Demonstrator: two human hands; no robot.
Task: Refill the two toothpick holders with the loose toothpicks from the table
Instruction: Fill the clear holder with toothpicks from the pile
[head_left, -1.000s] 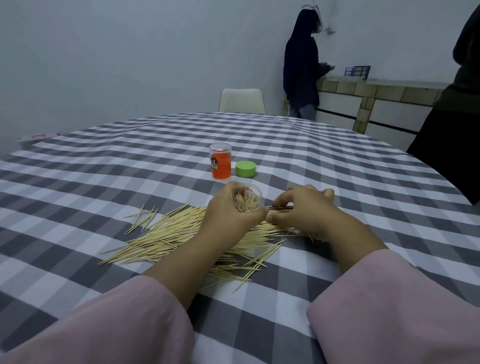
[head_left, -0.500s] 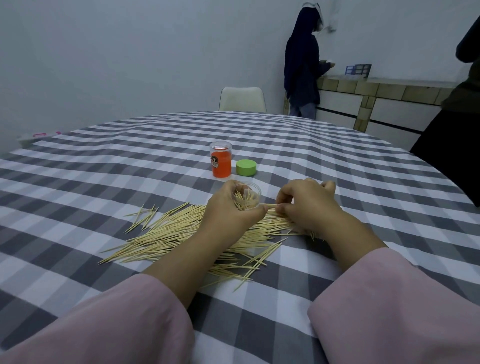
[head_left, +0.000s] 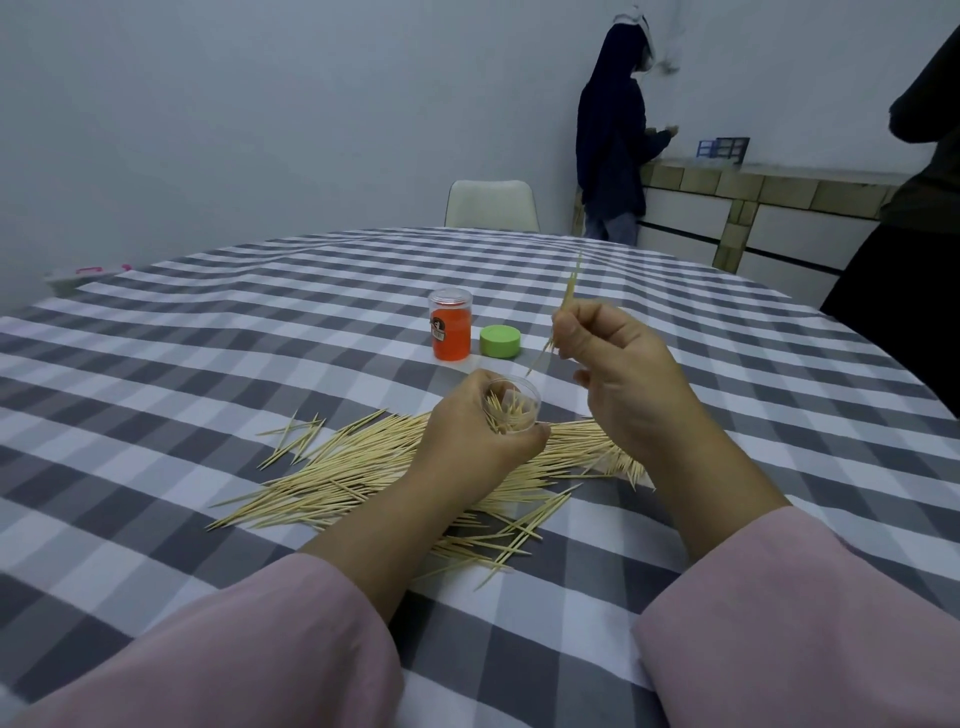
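My left hand (head_left: 467, 431) grips a clear toothpick holder (head_left: 514, 402), tilted toward me and partly filled with toothpicks. My right hand (head_left: 618, 374) is raised above and to the right of it, pinching a few toothpicks (head_left: 563, 312) that point up and down, their lower tips just over the holder's mouth. A wide pile of loose toothpicks (head_left: 363, 467) lies on the checked tablecloth under and around both hands. An orange holder (head_left: 451, 332) stands upright farther back, its top uncovered, with a green lid (head_left: 500, 342) beside it on the right.
The round table carries a grey and white checked cloth (head_left: 208, 353). A white chair (head_left: 492, 205) stands at the far edge. One person (head_left: 613, 135) stands at a counter in the back, and another dark-clothed person (head_left: 914, 218) is at the right edge.
My right hand has lifted off the pile with a few toothpicks and risen above the clear holder. My left hand has kept its hold on the holder in the same place.
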